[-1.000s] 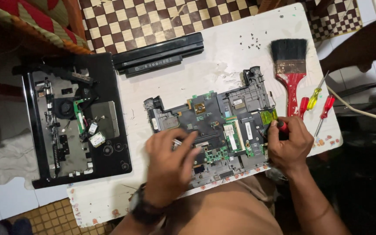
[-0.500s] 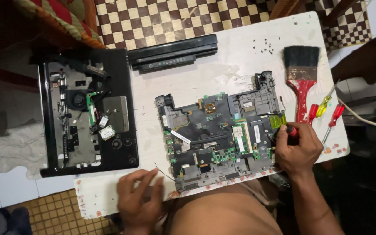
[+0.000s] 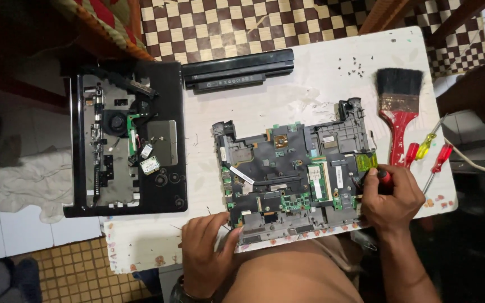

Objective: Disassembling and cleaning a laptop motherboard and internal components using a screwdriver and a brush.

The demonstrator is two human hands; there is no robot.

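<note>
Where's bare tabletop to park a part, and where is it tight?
Free: the strip between the battery and the motherboard, and the near-left corner below the laptop base, beside the left hand. Crowded: the right edge, with brush, screwdrivers, loose screws and right hand.

1. A narrow white rectangular label [image 3: 243, 177] lies slanted on the laptop motherboard [image 3: 293, 174], toward its 9 o'clock edge
2. A small white upright label [image 3: 339, 176] sits on the same board, toward 3 o'clock, just right of the green memory module [image 3: 319, 181]
3. A bright yellow-green translucent sticker [image 3: 366, 162] sits at the board's 3 o'clock edge
4. No packages, signs or screens show
</note>
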